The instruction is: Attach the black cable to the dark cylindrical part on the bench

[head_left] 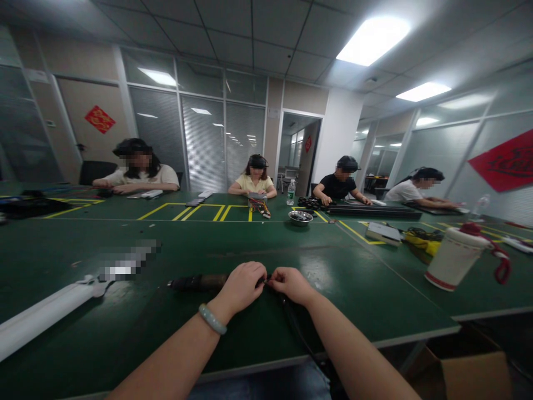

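A dark, pen-shaped electric screwdriver (200,282) lies on the green table with its tip pointing left. My left hand (245,284) is closed around its rear end, which the fingers mostly hide. Close beside it, my right hand (290,282) pinches the end of a black cable (295,325). A small shiny piece shows between the two sets of fingertips, too small to make out. From my right hand the cable runs down over the table's near edge. Whether cable and screwdriver are joined cannot be seen.
A white stand arm (54,308) with a partly blurred end lies left. At right stand a white cup (456,258) with a red strap and a white box (383,233). Farther back are a metal bowl (300,218) and a water bottle (291,193). Several people sit across the table (233,244).
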A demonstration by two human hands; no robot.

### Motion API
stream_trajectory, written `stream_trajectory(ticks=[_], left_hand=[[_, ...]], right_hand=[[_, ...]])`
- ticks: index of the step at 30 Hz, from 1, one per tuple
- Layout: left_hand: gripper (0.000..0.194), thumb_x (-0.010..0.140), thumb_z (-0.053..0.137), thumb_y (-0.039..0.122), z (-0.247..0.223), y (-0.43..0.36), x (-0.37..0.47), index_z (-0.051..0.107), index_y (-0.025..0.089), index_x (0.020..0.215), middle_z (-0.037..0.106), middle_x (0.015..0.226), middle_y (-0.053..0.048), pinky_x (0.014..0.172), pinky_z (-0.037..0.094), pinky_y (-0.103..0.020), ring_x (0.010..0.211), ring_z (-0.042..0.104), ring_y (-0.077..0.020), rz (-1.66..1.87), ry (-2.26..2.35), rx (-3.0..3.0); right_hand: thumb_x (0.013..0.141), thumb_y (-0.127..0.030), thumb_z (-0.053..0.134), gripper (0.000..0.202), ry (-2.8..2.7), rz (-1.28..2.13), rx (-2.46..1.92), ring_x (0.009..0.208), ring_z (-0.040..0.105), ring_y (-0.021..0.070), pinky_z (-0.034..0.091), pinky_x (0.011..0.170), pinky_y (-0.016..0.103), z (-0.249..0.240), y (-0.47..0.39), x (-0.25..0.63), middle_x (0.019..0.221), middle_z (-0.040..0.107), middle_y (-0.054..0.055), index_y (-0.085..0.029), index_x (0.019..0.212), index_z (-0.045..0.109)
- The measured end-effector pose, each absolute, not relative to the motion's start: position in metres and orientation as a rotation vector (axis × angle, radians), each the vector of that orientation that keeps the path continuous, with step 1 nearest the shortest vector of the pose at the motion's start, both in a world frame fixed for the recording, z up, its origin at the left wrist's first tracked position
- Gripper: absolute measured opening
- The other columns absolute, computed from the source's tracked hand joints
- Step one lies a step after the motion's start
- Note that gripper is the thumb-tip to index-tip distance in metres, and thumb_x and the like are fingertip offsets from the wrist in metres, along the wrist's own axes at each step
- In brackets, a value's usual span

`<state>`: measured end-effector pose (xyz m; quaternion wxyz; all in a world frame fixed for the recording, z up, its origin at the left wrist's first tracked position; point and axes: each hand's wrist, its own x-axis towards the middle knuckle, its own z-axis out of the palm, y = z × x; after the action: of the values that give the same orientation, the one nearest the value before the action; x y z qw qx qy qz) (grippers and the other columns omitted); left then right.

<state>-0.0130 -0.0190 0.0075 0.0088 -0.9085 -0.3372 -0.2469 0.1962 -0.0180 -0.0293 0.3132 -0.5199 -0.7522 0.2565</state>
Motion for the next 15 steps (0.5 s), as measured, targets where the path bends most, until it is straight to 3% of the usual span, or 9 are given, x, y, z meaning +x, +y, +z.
stream_trajectory(ticks=[15], left_hand=[[0.01,0.082,0.058,0.017,0.0072,-0.0199,-0.0116,0.057,0.021,0.09,0.061,0.099,-0.003,0.088,0.043,-0.034,0.095,0.056,-0.019,-0.766,-1.05,-2.816]], right_hand=[[0.081,-0.031,0.064,0.014,-2.01,0.633,-1.372,0.062,0.056,0.0111,0.039,0.056,0.02,-0.0285,-0.0171,0.1961,0.069,0.065,-0.002,-0.017,0.082,0.067]])
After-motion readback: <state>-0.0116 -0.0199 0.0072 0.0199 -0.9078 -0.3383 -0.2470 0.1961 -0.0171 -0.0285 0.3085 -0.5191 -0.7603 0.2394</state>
